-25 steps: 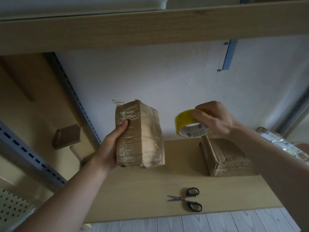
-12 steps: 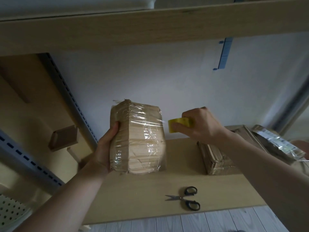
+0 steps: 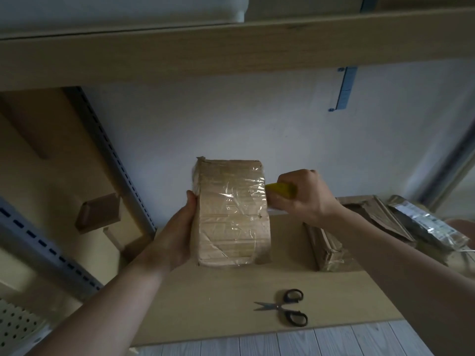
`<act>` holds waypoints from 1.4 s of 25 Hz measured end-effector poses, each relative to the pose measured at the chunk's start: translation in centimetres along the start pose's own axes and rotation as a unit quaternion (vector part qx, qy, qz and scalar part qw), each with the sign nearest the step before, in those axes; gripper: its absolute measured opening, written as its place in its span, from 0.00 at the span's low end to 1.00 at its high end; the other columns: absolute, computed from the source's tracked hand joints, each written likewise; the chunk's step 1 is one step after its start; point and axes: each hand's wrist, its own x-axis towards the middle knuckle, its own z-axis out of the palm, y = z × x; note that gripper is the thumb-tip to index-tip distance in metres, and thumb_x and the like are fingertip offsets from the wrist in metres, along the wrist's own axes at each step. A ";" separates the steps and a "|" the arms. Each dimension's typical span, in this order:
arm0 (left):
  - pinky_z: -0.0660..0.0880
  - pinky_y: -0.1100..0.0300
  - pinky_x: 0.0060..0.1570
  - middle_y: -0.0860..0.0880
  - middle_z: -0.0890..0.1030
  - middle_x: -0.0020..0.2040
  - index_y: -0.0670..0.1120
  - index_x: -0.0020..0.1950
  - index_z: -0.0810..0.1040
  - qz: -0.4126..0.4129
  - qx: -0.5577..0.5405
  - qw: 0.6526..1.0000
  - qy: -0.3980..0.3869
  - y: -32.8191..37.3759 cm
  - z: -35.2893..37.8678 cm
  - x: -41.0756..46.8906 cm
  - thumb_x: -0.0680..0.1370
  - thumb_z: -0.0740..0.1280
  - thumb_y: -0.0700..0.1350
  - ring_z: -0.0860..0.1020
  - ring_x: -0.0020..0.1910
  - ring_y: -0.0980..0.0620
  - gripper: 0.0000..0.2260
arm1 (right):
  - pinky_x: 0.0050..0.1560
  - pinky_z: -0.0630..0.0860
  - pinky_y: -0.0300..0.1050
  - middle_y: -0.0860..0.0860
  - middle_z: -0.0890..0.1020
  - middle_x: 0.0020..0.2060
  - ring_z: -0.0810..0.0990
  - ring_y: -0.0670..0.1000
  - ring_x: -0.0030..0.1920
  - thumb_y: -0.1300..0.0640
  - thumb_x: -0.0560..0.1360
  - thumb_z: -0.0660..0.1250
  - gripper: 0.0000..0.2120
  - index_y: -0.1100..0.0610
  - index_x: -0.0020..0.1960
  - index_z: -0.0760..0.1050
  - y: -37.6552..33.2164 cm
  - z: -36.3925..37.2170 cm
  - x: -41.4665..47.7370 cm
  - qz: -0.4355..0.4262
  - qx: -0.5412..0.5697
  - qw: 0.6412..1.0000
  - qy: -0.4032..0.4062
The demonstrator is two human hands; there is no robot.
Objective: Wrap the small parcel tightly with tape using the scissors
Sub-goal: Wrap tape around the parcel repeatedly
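Scissors lying untouched at surface front. Left grip, forearm angling up, clasping the upright parcel by its left side. Right grip curling around yellow tape roll, touching parcel's right edge.

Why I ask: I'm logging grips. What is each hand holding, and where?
The left hand holds the parcel by its left side; the right hand grips the yellow tape roll around its outside.

White wall, wood shelf o/head, pale plank floor.
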 end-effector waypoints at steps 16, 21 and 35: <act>0.81 0.47 0.51 0.41 0.82 0.62 0.49 0.69 0.75 0.021 -0.001 0.996 0.086 -0.7 -0.1 0.5 0.75 0.63 0.68 0.82 0.58 0.41 0.31 | 0.31 0.64 0.40 0.51 0.74 0.30 0.70 0.47 0.31 0.37 0.74 0.65 0.24 0.59 0.39 0.77 -2.2 -1.2 -0.7 0.031 0.176 0.983 0.034; 0.82 0.52 0.45 0.42 0.85 0.57 0.48 0.64 0.81 -0.002 -0.009 0.995 0.102 0.0 -0.1 0.5 0.76 0.59 0.67 0.85 0.52 0.44 0.29 | 0.35 0.58 0.50 0.59 0.66 0.29 0.64 0.53 0.32 0.39 0.73 0.65 0.34 0.72 0.36 0.68 -1.1 -2.2 -0.3 0.039 0.267 0.963 0.016; 0.83 0.51 0.47 0.42 0.84 0.58 0.50 0.59 0.84 0.030 0.002 0.994 0.101 0.9 -1.1 0.3 0.77 0.57 0.66 0.84 0.52 0.43 0.27 | 0.29 0.65 0.44 0.48 0.70 0.23 0.70 0.51 0.28 0.33 0.70 0.68 0.27 0.55 0.26 0.69 1.3 -2.3 0.2 0.040 -0.147 0.988 -0.004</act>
